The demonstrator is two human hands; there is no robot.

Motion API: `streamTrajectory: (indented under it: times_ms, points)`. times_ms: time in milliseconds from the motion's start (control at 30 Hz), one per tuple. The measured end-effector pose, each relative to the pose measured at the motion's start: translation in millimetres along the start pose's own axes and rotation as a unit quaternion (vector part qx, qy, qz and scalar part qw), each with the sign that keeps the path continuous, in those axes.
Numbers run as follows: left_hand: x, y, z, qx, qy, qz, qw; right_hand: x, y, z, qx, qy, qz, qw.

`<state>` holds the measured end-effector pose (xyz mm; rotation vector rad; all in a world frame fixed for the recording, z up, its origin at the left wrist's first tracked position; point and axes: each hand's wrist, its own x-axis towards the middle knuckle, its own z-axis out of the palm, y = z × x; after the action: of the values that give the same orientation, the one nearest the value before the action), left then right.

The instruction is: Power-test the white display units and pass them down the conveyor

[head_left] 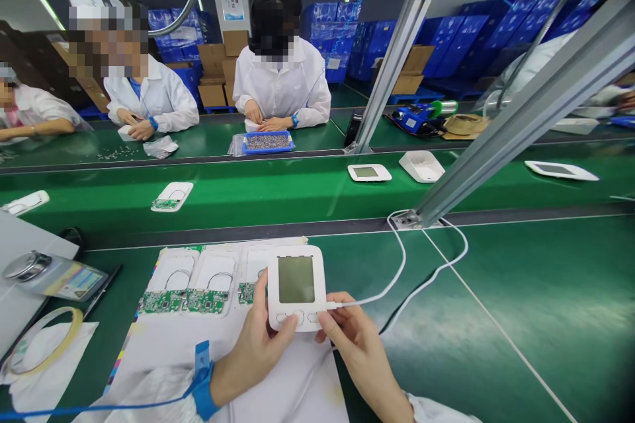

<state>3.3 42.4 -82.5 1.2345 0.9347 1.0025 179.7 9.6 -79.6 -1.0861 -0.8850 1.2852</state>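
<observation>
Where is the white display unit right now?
Head view, low centre: the white display unit is held between the left hand and the right hand, just right of the green circuit boards.

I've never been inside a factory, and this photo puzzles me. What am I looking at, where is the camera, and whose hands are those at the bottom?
There is no machine here. The single picture comes from a camera worn on a person's head, looking forward and down, so the two bare hands at the bottom are the wearer's own. The left hand and the right hand together hold a white device with a grey screen. A white cable is plugged into its right side. A blue wrist strap sits on the left wrist. On the green table lie white shells with green circuit boards and a roll of tape. Beyond it runs a green belt carrying more white parts, and across the belt sit other people in white coats.
</observation>
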Motion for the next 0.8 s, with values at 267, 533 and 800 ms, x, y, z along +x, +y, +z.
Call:
streamTrajectory:
  times_ms: [267,533,800]
  points:
    - [-1.1,-3.1,-0.8,0.091,-0.019,0.042,0.995,1.0,-3.9,1.6,0.016,-0.002,0.014,1.0]
    - [0.8,-0.1,0.0,0.096,-0.025,0.036,0.994,0.4,-3.7,1.0,0.02,0.006,0.024,0.999]
    - [0.0,-1.7,1.6,0.086,-0.02,0.055,0.995,0.4,-5.8,3.2,0.024,0.015,0.023,0.999]
